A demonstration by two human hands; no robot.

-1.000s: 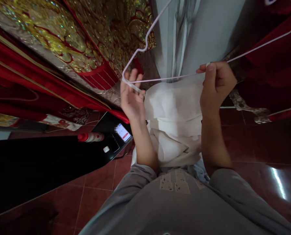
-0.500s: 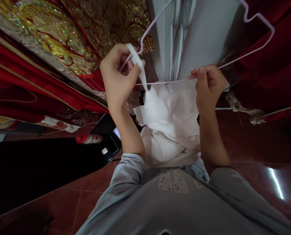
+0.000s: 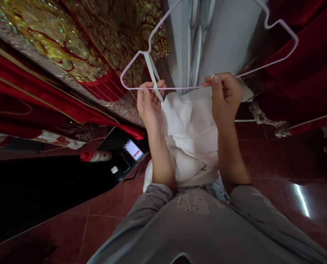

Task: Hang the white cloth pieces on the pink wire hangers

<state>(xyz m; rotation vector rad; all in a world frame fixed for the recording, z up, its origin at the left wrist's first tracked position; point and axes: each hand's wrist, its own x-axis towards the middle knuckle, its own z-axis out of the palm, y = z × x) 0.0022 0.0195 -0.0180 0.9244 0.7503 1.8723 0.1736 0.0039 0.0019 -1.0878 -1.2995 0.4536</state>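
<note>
A pale pink clothes hanger (image 3: 262, 69) is held out in front of me, its lower bar running from hand to hand. A white strap (image 3: 152, 71) loops over the hanger's left shoulder notch and runs down to a white garment (image 3: 190, 132) hanging below. My left hand (image 3: 152, 104) is closed around the lower bar at the left, beside the strap, thumb in front and fingers behind. At the right, my right hand (image 3: 227, 97) pinches the bar between thumb and fingers. A bit of white shows at its thumb tip; I cannot tell what it is.
Red and gold sequinned garments (image 3: 92, 44) hang at the left, dark red cloth (image 3: 311, 66) at the right. A black table (image 3: 56, 183) at the left bears a red-capped bottle (image 3: 97, 156), a lit phone (image 3: 135, 149) and a small white case (image 3: 114, 169). Red tiles (image 3: 105, 198) cover the floor.
The strap has passed over the hanger's left end and sits in the notch. My left hand has let go of the strap and moved down to the lower bar. My right hand keeps its pinch.
</note>
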